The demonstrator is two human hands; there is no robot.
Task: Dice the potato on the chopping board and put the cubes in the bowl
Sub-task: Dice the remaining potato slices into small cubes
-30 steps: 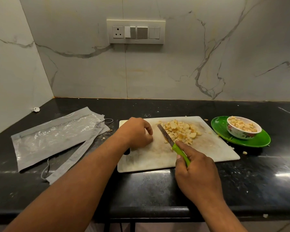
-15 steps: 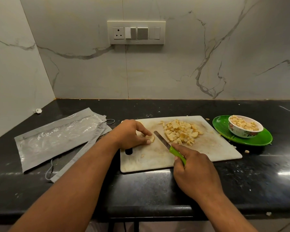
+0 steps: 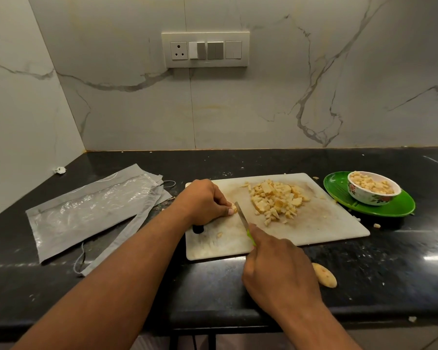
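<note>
Potato dicing is judged to be in its last cuts, not yet the transfer step. Nearest the viewer, a potato offcut [image 3: 324,275] is seen on the black counter [image 3: 390,274], just beside the right hand [image 3: 280,272], whose fingers are curled round the green handle of a small knife [image 3: 243,220]. On the near left part of the white chopping board [image 3: 326,223], a small remaining potato piece [image 3: 233,208] is pinched at the fingertips of the left hand [image 3: 205,202], with the blade set against it. Further back, a pile of cubes [image 3: 276,199] is heaped mid-board. Furthest right, a floral bowl [image 3: 373,188], already holding cubes, stands on a green plate [image 3: 395,207]. Next, short controlled cuts close to the fingertips are called for; then the pile is to be gathered and moved to the bowl.
</note>
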